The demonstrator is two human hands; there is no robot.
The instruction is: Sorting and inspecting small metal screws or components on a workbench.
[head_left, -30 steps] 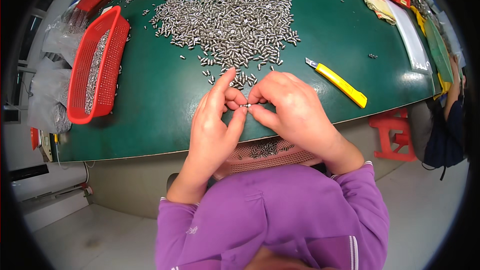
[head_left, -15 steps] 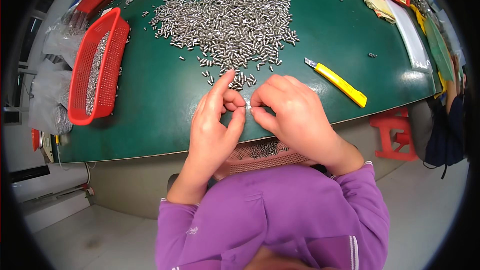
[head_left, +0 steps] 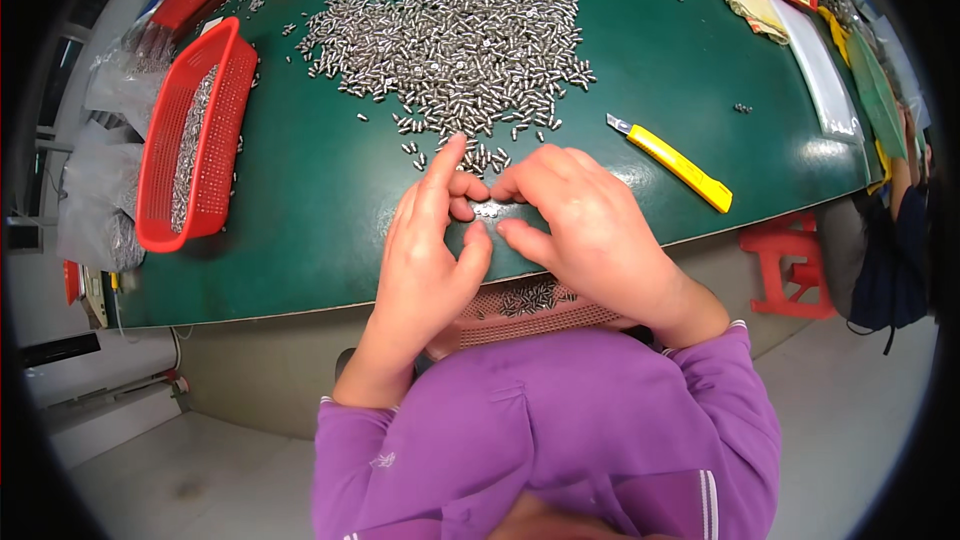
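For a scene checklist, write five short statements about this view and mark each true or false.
1. The yellow utility knife lies to the right of the right grip. True.
2. The nearer red basket at the left is empty. False: small metal parts lie in it.
3. A big heap of metal parts is spread on the green tabletop. True.
4. The left grip is clenched around the knife. False: its thumb and fingertips are apart, and the knife lies away from it.
5. A pink basket sits below the near table edge, in front of the person. True.
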